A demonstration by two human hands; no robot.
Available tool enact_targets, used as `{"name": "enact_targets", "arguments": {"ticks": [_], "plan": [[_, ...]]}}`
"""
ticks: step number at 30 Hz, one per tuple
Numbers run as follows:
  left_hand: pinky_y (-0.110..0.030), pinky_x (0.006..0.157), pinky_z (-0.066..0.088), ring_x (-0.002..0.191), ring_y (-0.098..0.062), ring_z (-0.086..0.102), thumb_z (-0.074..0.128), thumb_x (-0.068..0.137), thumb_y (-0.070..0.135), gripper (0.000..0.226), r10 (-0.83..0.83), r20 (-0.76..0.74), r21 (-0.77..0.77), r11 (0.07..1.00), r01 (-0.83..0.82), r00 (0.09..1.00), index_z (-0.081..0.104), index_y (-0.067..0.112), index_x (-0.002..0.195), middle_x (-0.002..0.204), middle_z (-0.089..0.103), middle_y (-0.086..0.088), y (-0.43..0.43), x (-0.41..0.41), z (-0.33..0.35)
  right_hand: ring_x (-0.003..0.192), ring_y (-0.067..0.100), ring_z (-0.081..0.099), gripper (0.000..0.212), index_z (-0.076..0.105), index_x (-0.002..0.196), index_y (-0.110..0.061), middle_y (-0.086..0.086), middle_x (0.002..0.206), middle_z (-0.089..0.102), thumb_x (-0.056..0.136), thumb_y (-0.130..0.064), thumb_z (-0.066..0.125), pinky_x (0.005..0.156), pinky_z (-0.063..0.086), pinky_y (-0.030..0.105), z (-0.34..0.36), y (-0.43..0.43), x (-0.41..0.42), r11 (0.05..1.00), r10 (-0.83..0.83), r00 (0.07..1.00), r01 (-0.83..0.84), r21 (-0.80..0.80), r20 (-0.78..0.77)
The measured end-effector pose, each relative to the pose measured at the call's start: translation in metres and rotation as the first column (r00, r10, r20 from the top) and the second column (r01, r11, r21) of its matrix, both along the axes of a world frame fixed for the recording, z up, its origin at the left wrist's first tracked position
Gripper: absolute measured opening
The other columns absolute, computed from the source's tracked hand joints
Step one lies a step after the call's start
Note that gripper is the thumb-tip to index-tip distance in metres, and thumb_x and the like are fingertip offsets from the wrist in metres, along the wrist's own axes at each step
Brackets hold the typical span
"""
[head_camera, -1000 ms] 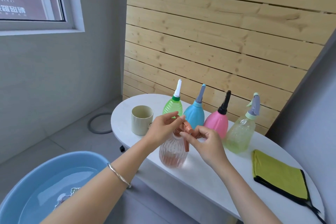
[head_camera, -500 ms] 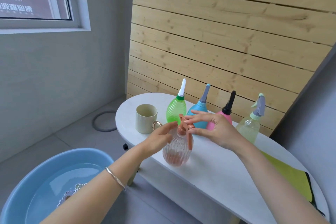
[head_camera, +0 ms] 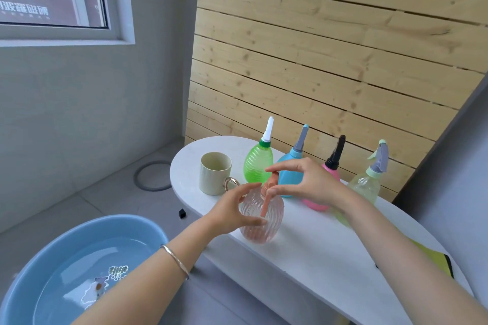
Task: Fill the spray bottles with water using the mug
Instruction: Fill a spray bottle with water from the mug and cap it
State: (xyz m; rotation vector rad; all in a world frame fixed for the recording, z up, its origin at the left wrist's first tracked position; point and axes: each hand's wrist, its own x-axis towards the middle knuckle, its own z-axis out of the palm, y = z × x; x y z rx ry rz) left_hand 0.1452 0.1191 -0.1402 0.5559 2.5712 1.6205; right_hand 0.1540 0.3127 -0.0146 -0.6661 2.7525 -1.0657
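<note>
Bottle (head_camera: 266, 227) with pink spray top (head_camera: 266, 204) on white table (head_camera: 317, 245), left hand (head_camera: 235, 208) curled round its side, right hand (head_camera: 309, 182) pinching the top, mug (head_camera: 214, 177) just behind, four more bottles (head_camera: 258, 166) in back row, blue tub of water (head_camera: 126, 221) below.

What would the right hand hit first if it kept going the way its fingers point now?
The orange pump head of the clear bottle: the right hand points leftward and its fingertips seem to pinch it. Past that lies the mug, though depth is unclear.
</note>
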Motion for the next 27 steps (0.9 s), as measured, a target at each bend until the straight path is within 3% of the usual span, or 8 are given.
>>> {"name": "enact_targets", "arguments": {"ticks": [2,4,8,12,16,20,22,27], "plan": [[-0.029,0.111,0.040,0.126,-0.004,0.052,0.090,0.068,0.031,0.086,0.008,0.013,0.028,1.000,-0.008,1.000,0.048,0.024,0.142,0.134,0.058,0.011,-0.001,-0.001,-0.003,0.103,-0.005,0.058,0.040,0.070,0.095,-0.038,-0.024,0.092,0.069,0.059,-0.052,0.082,0.098,0.042,0.027,-0.001,-0.003,-0.002,0.999,-0.038,0.998,0.038,0.008,-0.046],[-0.026,0.110,0.039,0.123,-0.002,0.053,0.089,0.069,0.029,0.081,0.014,0.015,0.046,0.999,-0.015,1.000,0.050,0.026,0.139,0.131,0.059,0.014,0.001,0.001,-0.005,0.083,-0.001,0.060,0.035,0.069,0.078,-0.029,-0.017,0.079,0.069,0.058,-0.055,0.082,0.085,0.047,0.028,-0.005,-0.016,-0.006,0.995,-0.104,0.985,0.104,-0.003,-0.137],[-0.009,0.103,0.036,0.125,0.006,0.047,0.089,0.069,0.021,0.086,0.003,0.047,0.114,0.993,-0.008,0.999,0.043,0.032,0.141,0.134,0.044,0.034,0.003,0.005,-0.007,0.054,0.011,0.046,0.057,0.041,0.058,-0.018,-0.005,0.054,0.050,0.061,-0.065,0.075,0.056,0.037,0.031,-0.014,-0.050,-0.012,0.935,-0.302,0.894,0.346,0.080,-0.332],[-0.020,0.110,0.038,0.128,-0.004,0.049,0.089,0.068,0.022,0.080,0.015,0.076,0.154,0.988,-0.027,0.997,0.048,0.030,0.136,0.136,0.052,0.016,0.003,0.003,-0.009,0.055,0.012,0.049,0.057,0.044,0.059,-0.016,-0.002,0.055,0.053,0.067,-0.066,0.070,0.056,0.038,0.030,-0.009,-0.051,-0.018,0.915,-0.368,0.897,0.396,0.075,-0.243],[-0.006,0.098,0.040,0.121,-0.002,0.050,0.089,0.068,0.019,0.077,0.013,0.080,0.163,0.986,-0.026,0.997,0.049,0.030,0.134,0.130,0.053,0.018,0.001,0.000,-0.008,0.058,0.011,0.058,0.046,0.062,0.071,-0.011,-0.002,0.064,0.064,0.070,-0.055,0.075,0.062,0.048,0.031,0.006,-0.029,-0.015,0.951,-0.277,0.951,0.292,0.103,-0.138],[-0.002,0.094,0.038,0.122,-0.003,0.051,0.089,0.068,0.019,0.083,0.012,0.090,0.182,0.983,-0.029,0.996,0.048,0.022,0.140,0.130,0.056,0.012,0.003,0.001,-0.012,0.062,0.029,0.060,0.043,0.050,0.050,-0.009,0.008,0.054,0.059,0.081,-0.031,0.068,0.061,0.048,0.034,-0.011,-0.030,-0.025,0.920,-0.374,0.898,0.391,0.032,-0.232],[-0.003,0.095,0.037,0.123,-0.004,0.050,0.089,0.068,0.020,0.084,0.009,0.094,0.179,0.984,-0.026,0.996,0.048,0.022,0.141,0.132,0.056,0.011,0.005,0.003,-0.012,0.055,0.025,0.053,0.042,0.045,0.044,-0.011,0.006,0.052,0.054,0.083,-0.019,0.061,0.061,0.048,0.034,-0.020,-0.035,-0.027,0.898,-0.441,0.880,0.432,-0.086,-0.178],[-0.014,0.104,0.038,0.126,-0.006,0.048,0.089,0.068,0.023,0.085,0.006,0.100,0.169,0.985,-0.023,0.995,0.047,0.022,0.142,0.135,0.054,0.010,0.002,0.004,-0.010,0.047,0.010,0.057,0.049,0.060,0.050,-0.015,-0.006,0.048,0.061,0.093,-0.038,0.054,0.060,0.050,0.028,-0.016,-0.019,-0.018,0.891,-0.450,0.886,0.439,-0.114,-0.110]]}}
